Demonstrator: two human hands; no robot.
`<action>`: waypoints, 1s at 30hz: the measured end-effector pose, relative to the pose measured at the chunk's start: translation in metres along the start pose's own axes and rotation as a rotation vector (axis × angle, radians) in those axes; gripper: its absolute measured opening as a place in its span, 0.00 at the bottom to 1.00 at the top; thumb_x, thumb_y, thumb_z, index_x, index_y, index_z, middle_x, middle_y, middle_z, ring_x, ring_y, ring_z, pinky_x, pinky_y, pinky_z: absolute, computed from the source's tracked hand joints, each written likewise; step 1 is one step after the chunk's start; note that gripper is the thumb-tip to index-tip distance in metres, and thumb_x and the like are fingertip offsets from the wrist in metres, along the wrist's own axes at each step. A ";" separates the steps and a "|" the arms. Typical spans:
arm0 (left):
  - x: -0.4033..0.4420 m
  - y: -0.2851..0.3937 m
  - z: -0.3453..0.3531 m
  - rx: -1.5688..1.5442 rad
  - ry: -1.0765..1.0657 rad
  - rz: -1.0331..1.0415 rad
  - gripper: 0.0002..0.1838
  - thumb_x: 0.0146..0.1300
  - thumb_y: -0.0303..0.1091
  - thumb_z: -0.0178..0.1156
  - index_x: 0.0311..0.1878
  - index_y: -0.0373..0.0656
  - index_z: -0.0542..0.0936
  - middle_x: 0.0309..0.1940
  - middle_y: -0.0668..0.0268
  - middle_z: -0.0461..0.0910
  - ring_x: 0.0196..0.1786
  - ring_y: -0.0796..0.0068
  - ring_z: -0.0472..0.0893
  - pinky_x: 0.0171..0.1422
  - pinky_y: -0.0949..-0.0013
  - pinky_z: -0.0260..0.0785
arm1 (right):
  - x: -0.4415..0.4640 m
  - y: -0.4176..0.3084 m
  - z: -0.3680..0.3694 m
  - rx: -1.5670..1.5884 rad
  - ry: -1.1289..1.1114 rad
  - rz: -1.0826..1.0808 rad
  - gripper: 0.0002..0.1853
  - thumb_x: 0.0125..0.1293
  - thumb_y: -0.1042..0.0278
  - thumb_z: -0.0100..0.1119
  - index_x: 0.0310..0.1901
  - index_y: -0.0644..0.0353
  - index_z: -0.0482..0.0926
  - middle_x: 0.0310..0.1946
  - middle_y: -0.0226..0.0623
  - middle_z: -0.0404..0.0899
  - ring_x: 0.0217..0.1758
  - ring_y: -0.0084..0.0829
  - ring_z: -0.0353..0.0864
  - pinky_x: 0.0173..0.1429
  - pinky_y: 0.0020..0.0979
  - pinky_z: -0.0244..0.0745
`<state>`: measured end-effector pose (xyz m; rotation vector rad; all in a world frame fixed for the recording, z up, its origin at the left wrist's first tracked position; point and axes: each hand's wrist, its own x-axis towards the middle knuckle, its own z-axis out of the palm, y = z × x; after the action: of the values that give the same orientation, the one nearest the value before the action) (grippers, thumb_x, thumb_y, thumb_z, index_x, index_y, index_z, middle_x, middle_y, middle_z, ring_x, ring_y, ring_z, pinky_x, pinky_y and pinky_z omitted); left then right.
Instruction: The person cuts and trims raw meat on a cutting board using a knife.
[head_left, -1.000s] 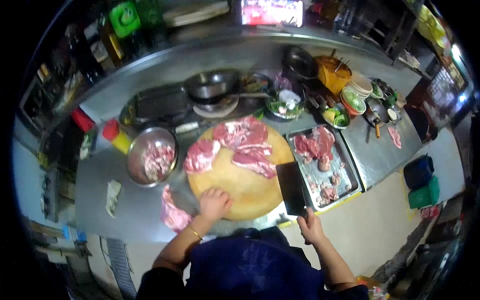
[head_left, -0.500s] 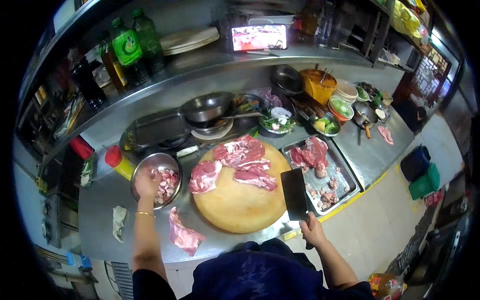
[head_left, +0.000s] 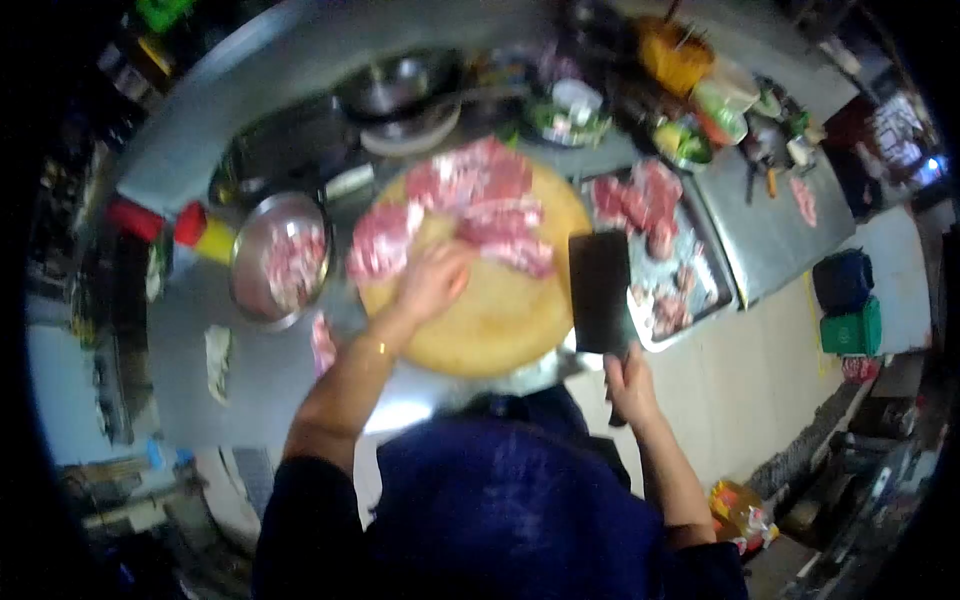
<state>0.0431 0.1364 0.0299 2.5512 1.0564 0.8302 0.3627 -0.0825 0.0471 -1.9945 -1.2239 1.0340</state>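
My right hand (head_left: 632,388) grips the handle of a cleaver (head_left: 600,290), its broad dark blade pointing away from me over the board's right edge and the tray's near corner. My left hand (head_left: 435,280) is over the round wooden chopping board (head_left: 490,325), close to a strip of raw meat (head_left: 505,240); its fingers are smeared by motion, so their grip does not show. Farther back on the board lies a large red cut of meat (head_left: 470,175), with another chunk (head_left: 385,240) at the left. A steel bowl (head_left: 248,275) of meat pieces (head_left: 296,265) stands left of the board.
A metal tray (head_left: 722,285) with meat lies at the right. Behind the board stand pans (head_left: 395,85), a bowl of greens (head_left: 565,125) and an orange tub (head_left: 675,55). A piece of meat (head_left: 322,343) and a pale cloth (head_left: 217,362) rest on the left counter.
My left hand has left the steel bowl and moved right, over the board beside the meat. The view has tilted down. My right hand still holds the cleaver at the board's right.
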 end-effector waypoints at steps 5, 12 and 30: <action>0.020 0.019 0.028 0.012 0.005 -0.112 0.20 0.57 0.29 0.64 0.55 0.47 0.82 0.55 0.62 0.80 0.58 0.57 0.77 0.65 0.55 0.69 | 0.003 -0.011 -0.005 -0.104 -0.002 -0.077 0.14 0.73 0.65 0.57 0.46 0.68 0.66 0.26 0.59 0.79 0.30 0.62 0.80 0.34 0.51 0.73; 0.046 0.015 0.031 0.186 -0.070 -0.143 0.26 0.56 0.36 0.68 0.60 0.48 0.79 0.60 0.61 0.76 0.61 0.56 0.76 0.65 0.55 0.68 | 0.026 -0.021 -0.028 -0.218 -0.096 -0.168 0.19 0.71 0.62 0.59 0.52 0.67 0.66 0.29 0.65 0.80 0.33 0.67 0.82 0.38 0.57 0.77; 0.030 0.048 0.022 0.264 0.043 -0.202 0.15 0.56 0.32 0.67 0.49 0.54 0.84 0.45 0.68 0.80 0.52 0.59 0.78 0.59 0.57 0.72 | 0.082 0.004 -0.047 -0.309 -0.325 -0.237 0.19 0.71 0.58 0.59 0.51 0.65 0.67 0.28 0.65 0.80 0.36 0.66 0.82 0.40 0.58 0.76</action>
<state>0.1010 0.1237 0.0451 2.5841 1.4977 0.7371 0.4273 -0.0128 0.0433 -1.8848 -1.8426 1.1329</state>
